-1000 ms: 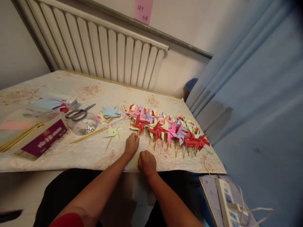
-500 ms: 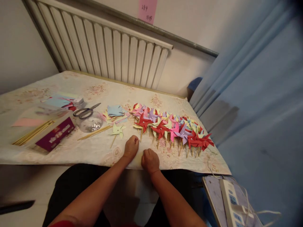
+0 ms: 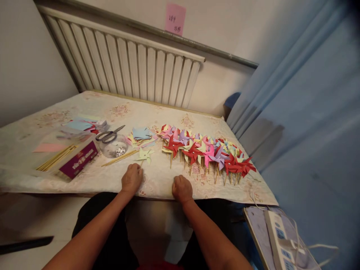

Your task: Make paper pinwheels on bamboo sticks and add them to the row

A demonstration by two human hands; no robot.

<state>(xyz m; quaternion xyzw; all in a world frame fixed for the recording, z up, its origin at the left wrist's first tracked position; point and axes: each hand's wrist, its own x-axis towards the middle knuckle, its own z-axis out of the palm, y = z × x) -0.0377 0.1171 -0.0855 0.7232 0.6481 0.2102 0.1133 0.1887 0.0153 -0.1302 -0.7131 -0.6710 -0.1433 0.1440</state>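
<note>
A pale green paper pinwheel lies on the flowered cloth, its stick running down into the fingers of my left hand. Those fingers are closed around the lower stick, which they mostly hide. My right hand rests as a loose fist at the front edge of the table, with nothing showing in it. Right of the pale green one stand rows of finished pinwheels in red, pink, purple, yellow and green. Wooden sticks lie to the left, beside a clear round container of small metal pins.
Scissors lie across the container's rim. Cut paper pieces are stacked behind the pale green pinwheel. At the left is a purple-labelled clear pack with sticks. A power strip sits at the lower right, beside a blue curtain.
My left hand has moved left, away from my right hand, and closed on the pale green pinwheel's stick. My right hand stays a fist. The view has shifted slightly.
</note>
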